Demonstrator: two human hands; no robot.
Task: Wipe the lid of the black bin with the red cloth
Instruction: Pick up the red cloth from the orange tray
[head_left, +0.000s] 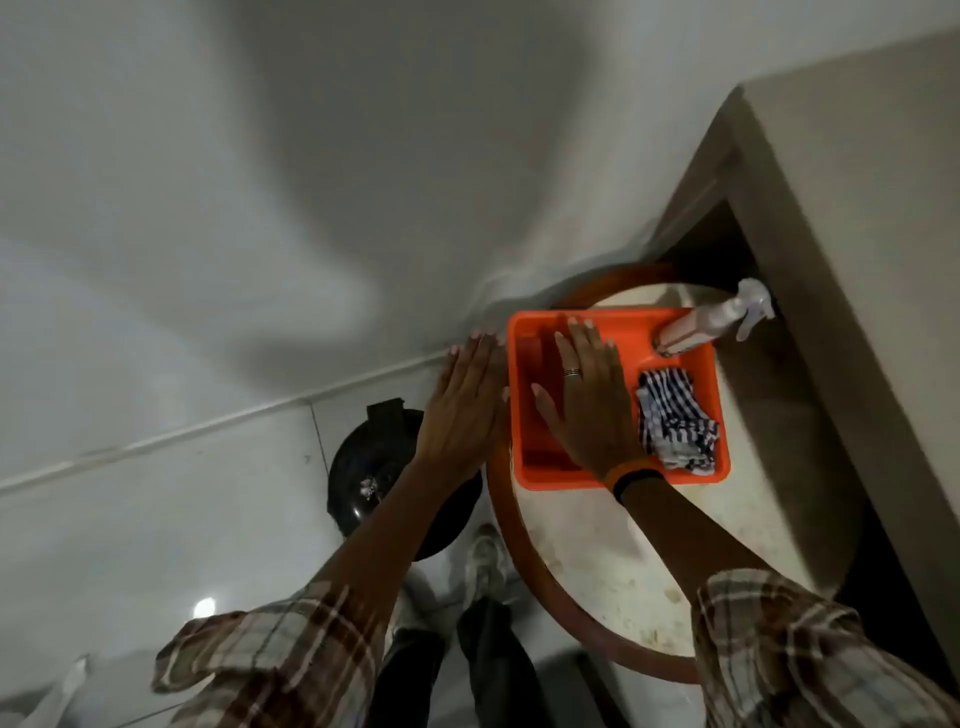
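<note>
- Far left, down on the floor tiles: the black bin (382, 467) sits just beside the round table (597, 566), its lid (363, 470) closed. The person's left forearm crosses over its right side, so part of the lid is hidden. There's a small pale speck on the lid; can't tell if it's dirt or a reflection.
- Left hand (462, 410): flat, fingers straight and together, holding nothing. It hovers off the left edge of the orange tray (618, 475), over the floor and bin area.
- Inside the tray's left part there's a darker red shape that I take to be the red cloth (537, 395). It blends into the tray colour and the hand covers part of it, so the outline is fuzzy.
- Right hand (589, 400): also spread flat, palm down, fingers loose, over the tray next to or on that cloth. Whether it's touching it I honestly can't tell. Not gripping anything.
- Further right in the tray: a blue-and-white checked cloth (675, 426), and a spray bottle (711, 319) lying on its side across the back corner.
- Progress: basically at the start, I'd say. Cloth not picked up, lid not wiped. Everything's left: grab the red cloth, get down to the bin, wipe.
</note>
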